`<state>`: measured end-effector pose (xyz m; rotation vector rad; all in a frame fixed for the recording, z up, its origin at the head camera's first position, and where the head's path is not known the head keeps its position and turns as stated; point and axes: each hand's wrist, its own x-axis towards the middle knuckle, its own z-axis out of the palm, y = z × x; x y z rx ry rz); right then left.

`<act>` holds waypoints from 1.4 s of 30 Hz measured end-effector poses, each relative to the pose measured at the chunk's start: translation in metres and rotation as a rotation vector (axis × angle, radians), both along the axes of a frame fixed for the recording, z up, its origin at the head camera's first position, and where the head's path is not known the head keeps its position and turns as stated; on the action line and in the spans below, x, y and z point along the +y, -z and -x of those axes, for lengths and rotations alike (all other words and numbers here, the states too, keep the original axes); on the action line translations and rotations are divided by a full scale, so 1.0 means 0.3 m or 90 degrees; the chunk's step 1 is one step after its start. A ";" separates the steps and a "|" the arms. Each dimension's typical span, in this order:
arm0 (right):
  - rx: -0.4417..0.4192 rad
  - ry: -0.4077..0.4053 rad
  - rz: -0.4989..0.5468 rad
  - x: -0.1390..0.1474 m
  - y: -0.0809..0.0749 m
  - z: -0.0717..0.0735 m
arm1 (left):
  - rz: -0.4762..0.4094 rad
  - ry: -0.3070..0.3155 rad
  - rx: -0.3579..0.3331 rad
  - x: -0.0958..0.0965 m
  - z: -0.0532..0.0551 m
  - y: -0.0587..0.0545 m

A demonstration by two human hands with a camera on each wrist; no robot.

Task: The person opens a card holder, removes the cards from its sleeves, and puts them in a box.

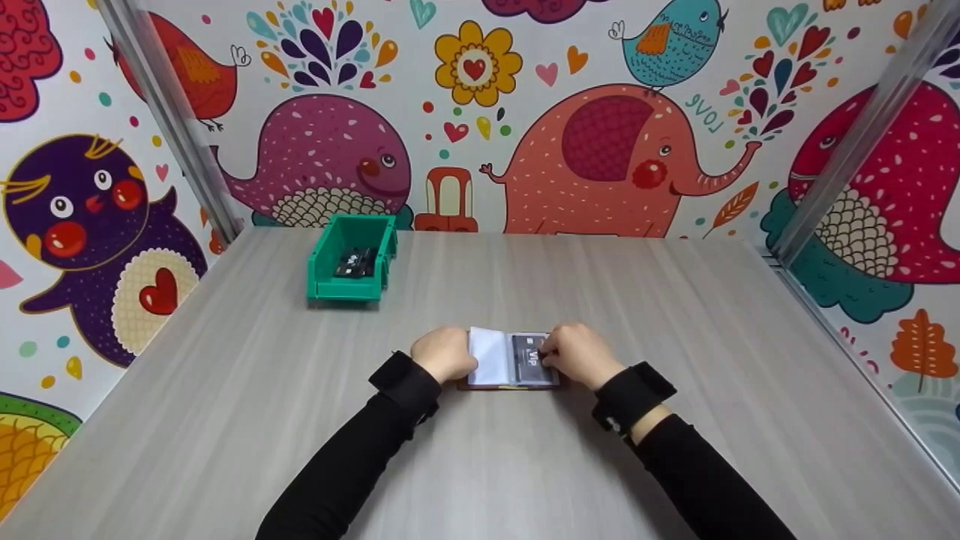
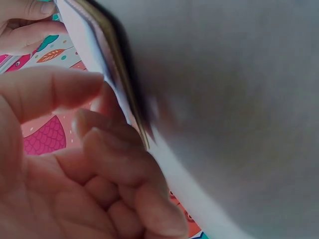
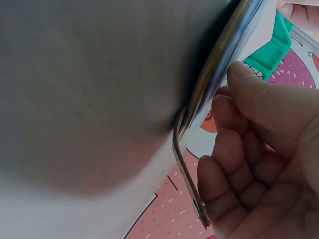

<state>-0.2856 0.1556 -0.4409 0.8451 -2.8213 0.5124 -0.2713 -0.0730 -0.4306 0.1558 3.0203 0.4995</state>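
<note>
A small card holder [image 1: 491, 360] with clear sleeves and a brown cover lies open on the table. A black card [image 1: 531, 367] marked "VIP" sits at its right-hand sleeve. My left hand [image 1: 444, 352] is at the holder's left edge, thumb and forefinger pinching it, the other fingers curled. At the right side, my right hand [image 1: 583, 354] pinches the black card by its outer edge, fingertips overlapping the card. In the right wrist view, the thumb [image 3: 244, 74] lies at the page edges, and a brown strap-like flap [image 3: 189, 184] sticks out below.
A green bin [image 1: 345, 289] holding several black cards [image 1: 356, 262] stands at the back left of the light wood-grain table [image 1: 637, 285]. Cartoon-printed walls [image 1: 465, 150] with metal corner posts [image 1: 855, 142] enclose the table at the back and sides.
</note>
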 end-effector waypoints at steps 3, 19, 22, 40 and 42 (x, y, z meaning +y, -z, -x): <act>-0.001 0.004 0.004 0.000 -0.001 -0.002 | -0.004 0.002 0.002 0.000 -0.002 0.000; -0.008 0.009 -0.001 0.000 -0.001 -0.003 | -0.011 0.010 -0.004 -0.011 -0.002 -0.003; -0.010 0.013 -0.001 -0.001 -0.001 -0.004 | -0.012 0.010 0.000 -0.015 0.001 -0.002; -0.025 0.030 -0.001 -0.006 0.001 -0.007 | -0.021 0.021 -0.003 -0.017 0.002 0.004; -0.027 0.030 -0.001 -0.005 0.000 -0.007 | -0.023 0.023 -0.003 -0.018 0.002 0.004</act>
